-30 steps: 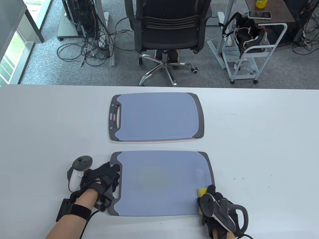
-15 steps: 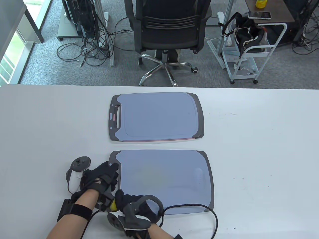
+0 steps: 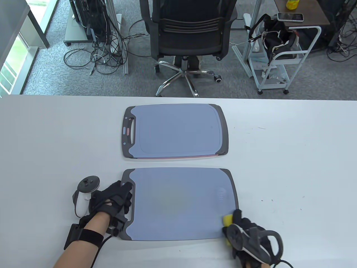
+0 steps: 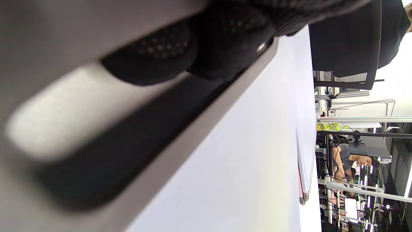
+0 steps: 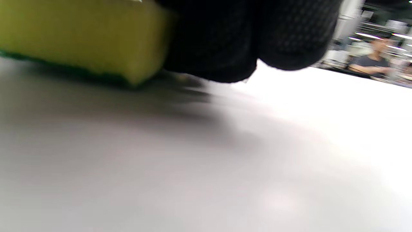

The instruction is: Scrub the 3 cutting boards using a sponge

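Observation:
A blue cutting board with dark grey ends (image 3: 178,203) lies near the table's front edge. My left hand (image 3: 118,199) rests on its handle end at the left, fingers laid over the rim; its fingertips (image 4: 225,48) press the grey edge in the left wrist view. My right hand (image 3: 245,229) grips a yellow sponge (image 3: 228,220) at the board's lower right corner. The right wrist view has the sponge (image 5: 83,38) flat on the surface, green side down, under my fingers (image 5: 251,38). Farther back lies a stack of cutting boards (image 3: 175,131), a pink edge peeking out below the top one.
Beyond the white table (image 3: 292,156) stand a black office chair (image 3: 189,36), a white cart (image 3: 281,55) at the right and cables on the floor (image 3: 97,53). A cable trails from my right wrist at the bottom edge.
My right hand swept the sponge from the board's lower right to its lower left half a second ago and is now back at the lower right. The left hand stayed on the handle end.

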Available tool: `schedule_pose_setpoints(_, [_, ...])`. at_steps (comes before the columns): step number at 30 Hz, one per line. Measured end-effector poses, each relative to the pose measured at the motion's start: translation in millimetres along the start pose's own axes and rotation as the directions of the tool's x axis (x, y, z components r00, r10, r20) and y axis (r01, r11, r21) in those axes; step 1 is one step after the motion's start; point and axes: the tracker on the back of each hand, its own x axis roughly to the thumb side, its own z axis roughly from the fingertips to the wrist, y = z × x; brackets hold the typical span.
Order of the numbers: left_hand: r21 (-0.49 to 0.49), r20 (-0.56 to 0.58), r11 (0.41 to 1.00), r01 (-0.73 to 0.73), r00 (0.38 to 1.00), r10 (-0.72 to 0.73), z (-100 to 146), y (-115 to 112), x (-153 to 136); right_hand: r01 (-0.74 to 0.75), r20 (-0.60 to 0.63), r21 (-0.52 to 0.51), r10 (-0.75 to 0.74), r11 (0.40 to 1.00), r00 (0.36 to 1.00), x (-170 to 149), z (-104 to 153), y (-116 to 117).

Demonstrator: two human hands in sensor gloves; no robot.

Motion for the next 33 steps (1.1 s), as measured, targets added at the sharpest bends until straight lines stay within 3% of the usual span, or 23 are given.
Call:
schedule_pose_setpoints(3, [-0.023, 0.006, 1.0, -0.014, 1.0, 0.014, 1.1, 1.3, -0.9, 0.028, -0.073, 0.003, -0.028, 1.0, 0.997, -29.8, -0.8, 3.0])
schedule_pose_setpoints(5, [-0.028, 0.04, 0.999, -0.02, 0.999, 0.021, 4.8, 3.0, -1.5, 0.072, -0.098, -0.054, -0.077, 0.996, 0.992, -39.0, -0.3, -0.5])
schedule_pose_setpoints(7, [-0.007, 0.131, 1.0, 0.009, 0.991, -0.008, 10.9, 8.0, 2.4, 0.155, -0.104, -0.117, -0.167, 0.981, 0.98, -44.4, 0.7, -3.8])
schedule_pose_setpoints(9, [0.027, 0.271, 0.999, 0.043, 0.961, -0.049, 20.6, 15.9, 15.1, 0.193, -0.114, -0.11, -0.205, 0.975, 0.972, -47.9, 1.0, -4.1])
schedule_pose_setpoints(11, [0.105, 0.462, 0.991, 0.085, 0.878, -0.124, 37.5, 24.3, 34.7, 0.204, -0.122, -0.093, -0.215, 0.974, 0.969, -51.1, 0.8, -4.1])
schedule_pose_setpoints(13, [0.334, 0.676, 0.938, 0.095, 0.67, -0.308, 68.3, 28.8, 54.8, 0.252, -0.137, -0.099, -0.264, 0.963, 0.955, -54.9, 1.2, -4.7])
schedule_pose_setpoints(14, [0.416, 0.72, 0.908, 0.056, 0.589, -0.367, 80.6, 29.2, 61.2, 0.273, -0.14, -0.103, -0.285, 0.957, 0.948, -55.9, 1.4, -4.8])
schedule_pose_setpoints(15, [0.514, 0.745, 0.856, 0.048, 0.469, -0.474, 98.3, 30.4, 71.3, 0.297, -0.143, -0.11, -0.311, 0.948, 0.94, -56.9, 1.9, -5.3])
schedule_pose_setpoints(16, [0.552, 0.747, 0.831, 0.069, 0.403, -0.529, 109.5, 32.6, 80.2, 0.315, -0.144, -0.118, -0.33, 0.942, 0.933, -57.6, 2.4, -6.1])
schedule_pose_setpoints(19, [0.469, 0.768, 0.843, 0.263, 0.349, -0.537, 121.9, 34.4, 85.8, 0.322, -0.14, -0.133, -0.34, 0.937, 0.93, -58.6, 4.1, -8.1])
schedule_pose_setpoints(23, [0.41, 0.692, 0.688, 0.599, 0.288, -0.662, 108.3, 20.5, 60.9, 0.343, -0.158, -0.137, -0.362, 0.929, 0.919, -61.5, 6.3, -6.8])
schedule_pose_setpoints(24, [0.446, 0.667, 0.621, 0.645, 0.223, -0.711, 107.0, 12.9, 55.4, 0.357, -0.164, -0.132, -0.376, 0.925, 0.912, -61.6, 6.3, -5.8])
schedule_pose_setpoints(25, [0.548, 0.623, 0.501, 0.67, 0.072, -0.779, 105.4, 3.7, 50.9, 0.371, -0.172, -0.126, -0.388, 0.92, 0.905, -60.9, 6.7, -4.5])
schedule_pose_setpoints(26, [0.6, 0.596, 0.42, 0.681, -0.03, -0.802, 104.6, -7.1, 48.1, 0.357, -0.178, -0.123, -0.375, 0.926, 0.91, -59.9, 7.1, -4.2])
schedule_pose_setpoints(28, [0.663, 0.548, 0.348, 0.663, -0.112, -0.829, 106.3, -16.2, 46.9, 0.323, -0.186, -0.119, -0.34, 0.939, 0.922, -59.1, 8.9, -4.9])
schedule_pose_setpoints(33, [0.737, 0.437, 0.237, 0.633, -0.178, -0.882, 105.8, -26.6, 44.4, 0.327, -0.223, -0.135, -0.35, 0.935, 0.91, -62.3, 14.5, -3.8])
